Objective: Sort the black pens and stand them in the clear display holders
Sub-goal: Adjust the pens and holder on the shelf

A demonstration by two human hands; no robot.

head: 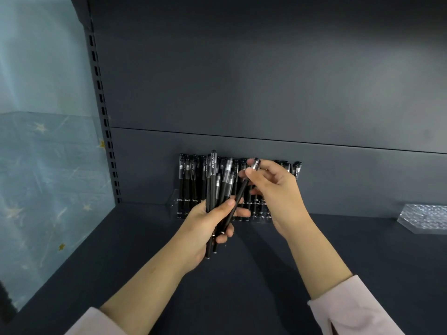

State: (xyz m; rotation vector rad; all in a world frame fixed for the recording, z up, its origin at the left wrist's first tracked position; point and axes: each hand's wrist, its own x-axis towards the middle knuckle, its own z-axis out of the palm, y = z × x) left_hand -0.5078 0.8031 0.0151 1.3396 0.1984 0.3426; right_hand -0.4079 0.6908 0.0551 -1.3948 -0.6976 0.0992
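While your left hand (pixel 205 223) grips the bundle (pixel 212 180) of black pens upright, fingers and thumb curled round the lower barrels, your right hand (pixel 275 189) pinches one pen (pixel 238 199) just below its cap between thumb and fingertips, the other fingers loosely curled behind. That pen leans across the bundle, its lower end by your left thumb, so the step in hand looks like drawing one out to stand it. Slacken the left grip a touch as you pull, or the neighbours may ride up with it; draw along the pen's own line, not sideways. The holder (pixel 173 203) sits at the back edge of the shelf (pixel 266 274), against the rear panel, just behind both hands, with a row (pixel 186 180) of pens standing in it, caps up. Your hands hide its middle, so I cannot tell which holes are free; move the bundle aside before you aim. Lower the pen tip first, upright, and release only once it is seated. A second holder (pixel 425 218) lies near the shelf's right edge, well apart, seemingly bare of pens.
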